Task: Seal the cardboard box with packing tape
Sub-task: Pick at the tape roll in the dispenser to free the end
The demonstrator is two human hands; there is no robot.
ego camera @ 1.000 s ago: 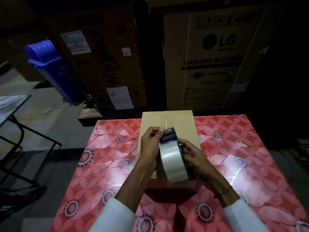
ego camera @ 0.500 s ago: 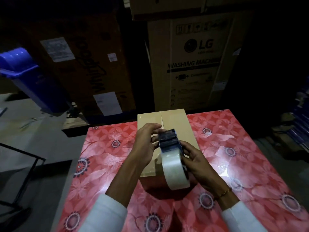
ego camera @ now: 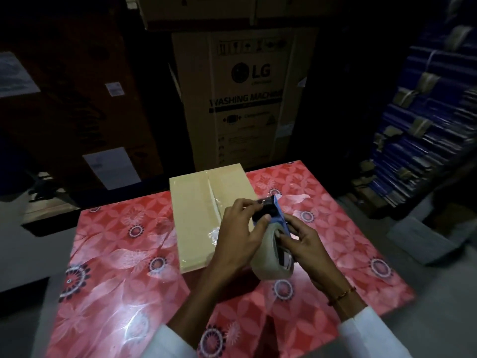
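Observation:
A tan cardboard box (ego camera: pixel 196 218) lies flat on the red flowered table (ego camera: pixel 124 267), flaps closed, with a shiny strip of clear tape along its middle seam. Above the box's near right corner I hold a tape dispenser (ego camera: pixel 273 241) with a blue-and-black frame and a roll of clear tape. My left hand (ego camera: pixel 240 241) grips the dispenser's head from the left, thumb on the black top. My right hand (ego camera: pixel 307 251) holds the roll side from the right. The box's near right corner is hidden by my hands.
A tall LG washing machine carton (ego camera: pixel 245 99) stands just beyond the table's far edge, dark cartons (ego camera: pixel 77 112) to its left. Bundled blue stacks (ego camera: pixel 426 125) fill the right. Grey floor surrounds the table.
Both hands and the dispenser have shifted right, off the box's seam toward its right edge, and the view has swung rightward. More of the taped seam shows.

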